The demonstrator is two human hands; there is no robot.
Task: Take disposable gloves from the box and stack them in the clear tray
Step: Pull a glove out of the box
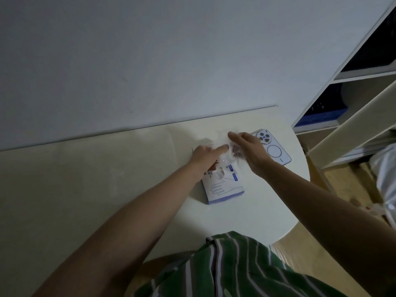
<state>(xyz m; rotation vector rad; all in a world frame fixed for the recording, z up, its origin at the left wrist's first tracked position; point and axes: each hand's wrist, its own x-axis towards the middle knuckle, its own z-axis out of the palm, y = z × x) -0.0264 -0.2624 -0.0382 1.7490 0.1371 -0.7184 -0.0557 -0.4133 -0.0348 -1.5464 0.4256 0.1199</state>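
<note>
Both hands meet above the far end of the white-and-blue cardboard box (pixel 225 189) printed with a hand outline. It lies flat on the pale cream round-edged table (pixel 257 215), opening upward so that gloves can be drawn straight out. Between the hands hangs a thin see-through plastic glove (pixel 225 156), blurred and mostly clear of the box. The right hand (pixel 248 148) has its fingers curled on one side of the film, gripping it. The left hand (pixel 203 155) reaches in with a finger stretched toward the glove, but I cannot tell whether it pinches the film (the blur hides the contact). Two hands on so flimsy a sheet probably serve to spread it flat before stacking. A faint rounded-corner outline left of the box may be the clear plastic tray (pixel 169 138), near enough for a short carry. A pale phone in a clear case (pixel 276 151) lies camera-side up just beyond the right hand, out of the path
</note>
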